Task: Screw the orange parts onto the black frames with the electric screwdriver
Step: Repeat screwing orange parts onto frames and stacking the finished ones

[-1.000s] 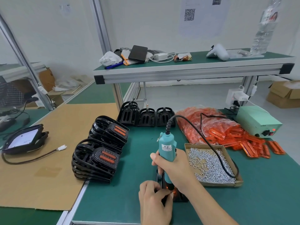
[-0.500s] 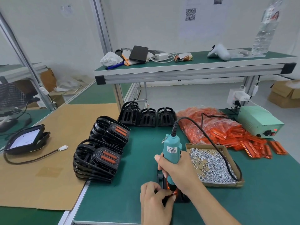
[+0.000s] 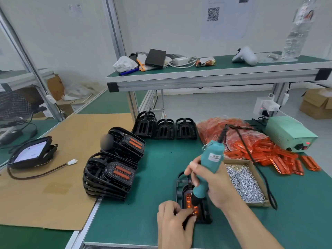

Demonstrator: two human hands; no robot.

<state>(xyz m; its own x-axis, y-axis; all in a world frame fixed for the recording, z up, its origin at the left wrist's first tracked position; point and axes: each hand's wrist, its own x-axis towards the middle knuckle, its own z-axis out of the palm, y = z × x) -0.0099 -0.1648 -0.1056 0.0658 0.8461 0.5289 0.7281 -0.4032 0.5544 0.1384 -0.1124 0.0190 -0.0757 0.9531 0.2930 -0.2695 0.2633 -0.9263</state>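
The orange part [image 3: 190, 203] lay seated in a black frame [image 3: 181, 184] on the green mat [image 3: 152, 177], near the front edge of the bench, just left of the screw tray. It was a translucent, glossy strip with slotted ribs; its long axis ran away from the person, along the frame's own length, and the frame's rounded loop end pointed toward the far side. The frame was matte black moulded plastic with openwork ribs.

In the head view, the right hand [image 3: 213, 184] was wrapped tight round the teal electric screwdriver [image 3: 210, 162], a smooth cylindrical body tilted with its top leaning up and to the right and its dark tip down on the orange part. A black cable left its top end. The left hand [image 3: 172, 221] had its fingers curled, pinching at the near end of the orange part beside the tip; what it pinched was too small to tell.

A shallow cardboard tray [image 3: 258, 177] held a heap of small silvery screws [image 3: 242, 184]. A clear plastic bag [image 3: 215, 128] behind it was stuffed with more orange strips, and loose orange strips [image 3: 287, 159] spilled from it onto the mat. Two stacks of finished frames [image 3: 109, 177] with orange inserts stood to the left, and three bare frames [image 3: 165, 128] stood in a row farther back.
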